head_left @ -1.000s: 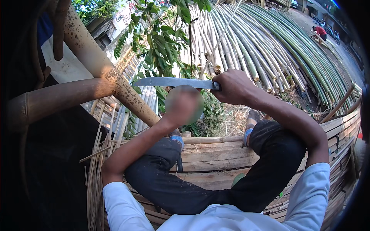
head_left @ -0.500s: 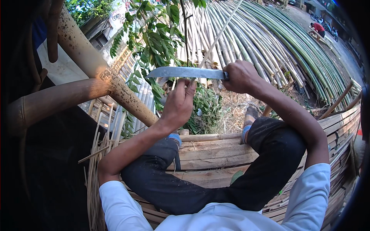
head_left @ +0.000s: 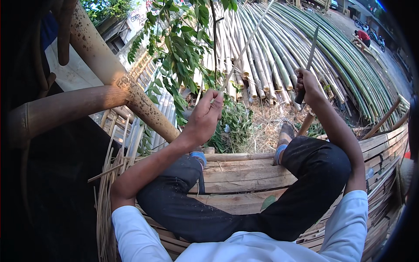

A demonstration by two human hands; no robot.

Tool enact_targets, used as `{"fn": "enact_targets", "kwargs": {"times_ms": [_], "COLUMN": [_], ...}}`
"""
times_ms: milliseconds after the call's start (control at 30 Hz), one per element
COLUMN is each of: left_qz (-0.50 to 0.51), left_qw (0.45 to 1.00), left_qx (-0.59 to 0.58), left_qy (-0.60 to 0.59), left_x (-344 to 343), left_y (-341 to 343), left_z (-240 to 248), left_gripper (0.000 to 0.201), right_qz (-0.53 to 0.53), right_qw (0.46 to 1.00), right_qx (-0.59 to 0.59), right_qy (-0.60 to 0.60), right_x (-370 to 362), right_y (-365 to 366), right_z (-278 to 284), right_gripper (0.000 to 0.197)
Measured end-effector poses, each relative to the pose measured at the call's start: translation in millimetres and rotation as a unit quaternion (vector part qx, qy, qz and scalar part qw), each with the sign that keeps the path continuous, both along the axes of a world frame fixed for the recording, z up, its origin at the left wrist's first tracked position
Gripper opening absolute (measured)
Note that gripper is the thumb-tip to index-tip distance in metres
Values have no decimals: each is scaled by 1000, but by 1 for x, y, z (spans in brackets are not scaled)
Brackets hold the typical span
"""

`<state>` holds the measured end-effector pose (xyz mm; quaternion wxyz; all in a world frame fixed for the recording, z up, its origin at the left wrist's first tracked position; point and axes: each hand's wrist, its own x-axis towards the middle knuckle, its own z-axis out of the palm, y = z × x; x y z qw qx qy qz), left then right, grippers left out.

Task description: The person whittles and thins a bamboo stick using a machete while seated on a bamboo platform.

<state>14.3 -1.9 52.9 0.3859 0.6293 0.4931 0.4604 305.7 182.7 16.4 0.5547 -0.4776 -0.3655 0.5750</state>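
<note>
My left hand [head_left: 204, 117] is closed on the near end of a long, thin bamboo strip [head_left: 245, 47], which slants up and away to the right. Off to the right, my right hand [head_left: 308, 87] grips the dark handle of a machete [head_left: 313, 49]. Its blade points upward, edge-on to me, well apart from the strip. Both forearms are raised above my knees. The fingertips of the left hand are pinched around the strip's end, so that end is partly hidden.
Rows of bamboo poles [head_left: 279, 48] lie ahead. A leafy branch [head_left: 179, 52] hangs before me. Thick bamboo posts [head_left: 98, 48] cross at the left. I sit on a split-bamboo platform [head_left: 244, 177], with thin strips [head_left: 107, 209] along its left side. A person in red [head_left: 362, 36] is far right.
The machete has swung away from the bamboo strip, rightward, and turned from lying level to pointing up. My left hand stays nearly in place, still holding the strip.
</note>
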Motion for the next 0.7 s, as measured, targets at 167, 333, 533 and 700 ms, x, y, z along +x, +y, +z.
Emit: {"fn": "enact_targets", "kwargs": {"times_ms": [167,333,533,700], "left_qz": [-39,-46,-132,-91], "left_qw": [994,987,963,975], "left_qx": [-81,-120,-178,-165], "left_qy": [-68,-100,-153,-113], "left_x": [3,2,2,3], "left_y": [2,-2,-2,-2], "left_z": [4,7,4,4], "left_gripper": [22,23,24,25], "right_qz": [170,287,298,264], "right_qw": [960,917,926,933], "right_qx": [189,234,233,242], "right_qy": [-113,-146,0,-37], "right_x": [-34,-87,-104,-107], "right_y": [-33,-71,-68,-56], "right_z": [37,65,82,89], "right_gripper": [32,38,22,21]}}
